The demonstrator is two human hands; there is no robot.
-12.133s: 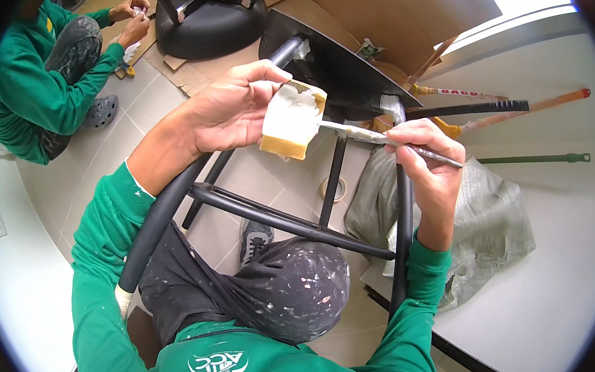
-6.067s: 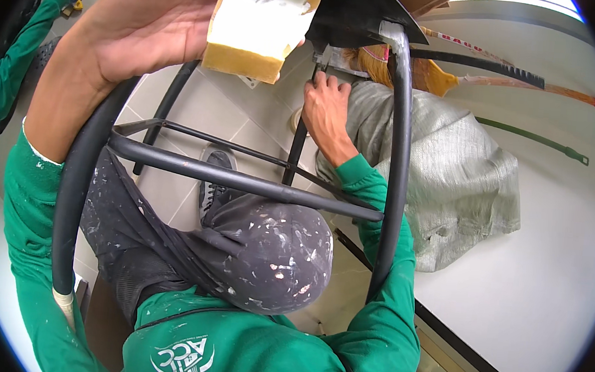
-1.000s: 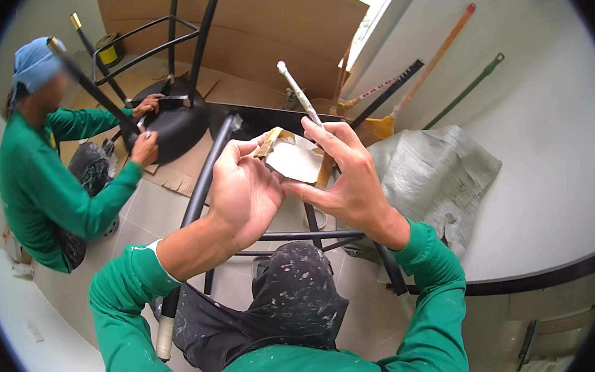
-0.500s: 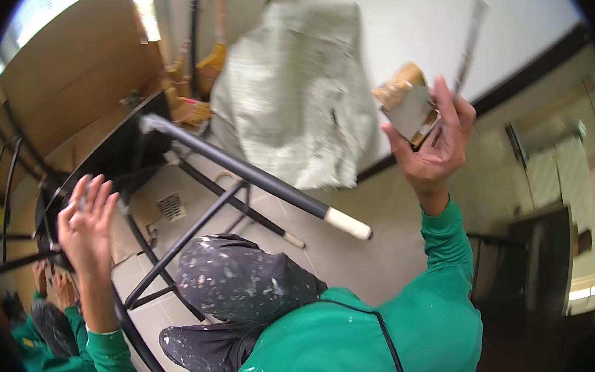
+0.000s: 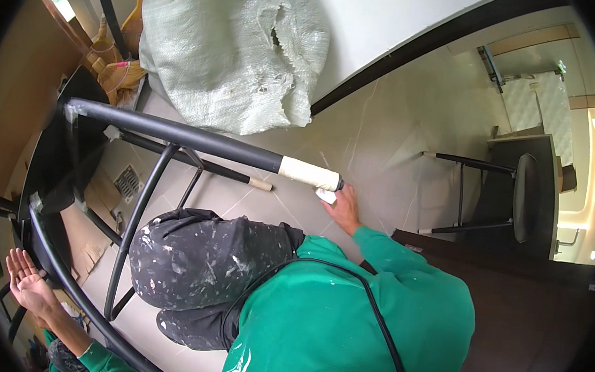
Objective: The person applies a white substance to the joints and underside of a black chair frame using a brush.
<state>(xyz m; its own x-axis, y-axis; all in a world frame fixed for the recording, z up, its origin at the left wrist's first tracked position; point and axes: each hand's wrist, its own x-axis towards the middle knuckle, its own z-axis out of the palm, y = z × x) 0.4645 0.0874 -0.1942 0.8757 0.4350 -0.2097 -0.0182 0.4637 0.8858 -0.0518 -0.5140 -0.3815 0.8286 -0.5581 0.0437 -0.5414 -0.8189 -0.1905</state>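
Note:
A chair with a black metal frame lies tipped in front of me, its upper leg (image 5: pixel 196 140) pointing right. Cream tape wraps the leg's end (image 5: pixel 309 173), and the lower leg's tip has a similar wrap. At the upper tip is my right hand (image 5: pixel 344 211), fingers closed round a small white piece (image 5: pixel 326 196) just beneath the tape; what that piece is I cannot make out. My left hand (image 5: pixel 27 287) is open at the far left, palm up with fingers stretched, beside a curved black chair leg (image 5: pixel 70 280). It holds nothing I can see.
A large pale woven sack (image 5: pixel 231 48) stands against the white wall, with brooms (image 5: pixel 119 74) to its left. Another chair (image 5: pixel 524 197) is at the right. A dark brown panel (image 5: pixel 524 323) lies near my right side. A floor drain (image 5: pixel 128 183) shows behind the chair. Part of another person shows lower left.
My right hand has come down from beside the sack to the taped leg tip; the grey flat piece seen in it earlier no longer shows. My left hand has lowered, and the view has shifted.

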